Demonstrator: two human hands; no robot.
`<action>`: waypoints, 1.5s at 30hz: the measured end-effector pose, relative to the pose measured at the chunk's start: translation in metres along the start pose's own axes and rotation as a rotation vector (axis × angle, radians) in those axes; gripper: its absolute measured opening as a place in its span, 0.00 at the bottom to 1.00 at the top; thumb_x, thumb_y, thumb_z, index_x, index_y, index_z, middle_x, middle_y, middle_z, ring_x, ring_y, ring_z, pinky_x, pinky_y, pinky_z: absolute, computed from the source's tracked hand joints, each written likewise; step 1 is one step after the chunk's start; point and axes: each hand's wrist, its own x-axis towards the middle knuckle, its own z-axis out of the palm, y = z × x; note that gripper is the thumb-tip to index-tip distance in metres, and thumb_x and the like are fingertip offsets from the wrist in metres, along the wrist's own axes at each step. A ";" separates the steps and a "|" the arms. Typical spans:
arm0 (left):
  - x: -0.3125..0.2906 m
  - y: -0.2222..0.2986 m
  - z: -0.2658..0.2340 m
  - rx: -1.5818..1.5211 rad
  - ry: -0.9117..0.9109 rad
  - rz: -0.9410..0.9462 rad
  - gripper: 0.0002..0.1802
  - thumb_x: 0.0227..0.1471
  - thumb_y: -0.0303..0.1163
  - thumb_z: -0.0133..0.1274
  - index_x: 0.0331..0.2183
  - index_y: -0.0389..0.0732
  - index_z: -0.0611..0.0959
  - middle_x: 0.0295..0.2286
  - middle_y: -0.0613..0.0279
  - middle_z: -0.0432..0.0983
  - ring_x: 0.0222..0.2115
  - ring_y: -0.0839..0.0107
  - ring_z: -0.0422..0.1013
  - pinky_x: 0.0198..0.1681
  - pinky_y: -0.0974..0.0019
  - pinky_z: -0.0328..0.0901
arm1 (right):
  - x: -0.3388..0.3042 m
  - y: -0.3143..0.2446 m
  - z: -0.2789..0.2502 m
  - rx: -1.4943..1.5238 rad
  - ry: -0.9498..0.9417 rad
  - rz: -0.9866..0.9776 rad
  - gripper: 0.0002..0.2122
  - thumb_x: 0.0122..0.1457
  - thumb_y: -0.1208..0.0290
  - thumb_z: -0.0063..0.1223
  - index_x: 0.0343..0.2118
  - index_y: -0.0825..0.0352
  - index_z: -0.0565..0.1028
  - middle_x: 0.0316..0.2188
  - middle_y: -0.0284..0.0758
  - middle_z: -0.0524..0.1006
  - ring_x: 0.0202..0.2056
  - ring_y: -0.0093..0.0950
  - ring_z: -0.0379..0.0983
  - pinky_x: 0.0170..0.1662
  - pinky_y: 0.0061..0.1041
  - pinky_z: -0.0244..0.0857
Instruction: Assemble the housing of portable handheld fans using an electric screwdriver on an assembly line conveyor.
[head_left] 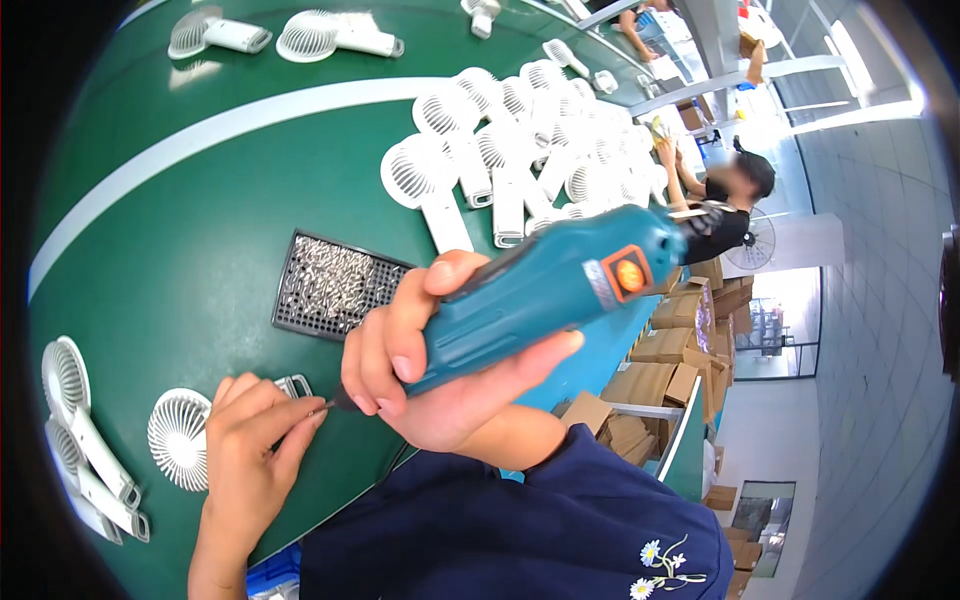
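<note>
My right hand [440, 370] is wrapped around a teal electric screwdriver [540, 290], held tilted with its bit pointing down to the left. At the bit's end, thumb and forefinger of my left hand [255, 430] pinch a tiny metal piece that looks like a screw [320, 409]; the fingers partly hide it. Beneath the left hand lies a white handheld fan [180, 440], its round grille showing on one side and its handle end on the other. Just beyond both hands sits a black tray [290, 322] filled with small silvery screws [345, 280].
A heap of white handheld fans [510, 140] covers the table's far right. Several more fans [90, 440] lie at the left edge, others [310, 38] beyond a white curved strip [200, 135]. Cardboard boxes [660, 345] stand at the right; a co-worker [725, 200] works past the heap.
</note>
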 end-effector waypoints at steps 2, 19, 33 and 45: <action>0.003 -0.002 -0.006 0.011 0.005 -0.001 0.09 0.37 0.22 0.64 0.27 0.37 0.85 0.18 0.64 0.69 0.23 0.65 0.64 0.29 0.64 0.57 | 0.008 0.004 0.004 0.061 0.044 0.004 0.42 0.49 0.22 0.31 0.48 0.62 0.63 0.20 0.31 0.67 0.11 0.23 0.60 0.13 0.26 0.59; -0.007 -0.003 -0.012 0.004 -0.008 0.015 0.06 0.38 0.23 0.63 0.26 0.38 0.85 0.18 0.64 0.69 0.22 0.66 0.64 0.29 0.64 0.56 | 0.003 0.011 0.012 0.070 0.133 0.079 0.42 0.48 0.21 0.29 0.46 0.59 0.66 0.18 0.27 0.65 0.10 0.21 0.58 0.12 0.23 0.55; -0.002 -0.011 -0.011 -0.081 -0.081 -0.001 0.21 0.36 0.25 0.65 0.39 0.39 0.83 0.28 0.63 0.71 0.29 0.64 0.66 0.36 0.60 0.61 | 0.019 -0.003 0.002 -0.112 -0.285 0.067 0.37 0.56 0.31 0.40 0.55 0.61 0.63 0.25 0.31 0.68 0.14 0.24 0.62 0.15 0.25 0.60; -0.010 -0.013 -0.040 0.390 -0.232 -0.007 0.20 0.33 0.29 0.65 0.35 0.41 0.81 0.34 0.65 0.73 0.35 0.64 0.68 0.38 0.61 0.61 | 0.005 0.010 0.005 -0.234 -0.426 0.114 0.39 0.52 0.30 0.45 0.58 0.58 0.62 0.28 0.32 0.69 0.19 0.29 0.67 0.23 0.32 0.63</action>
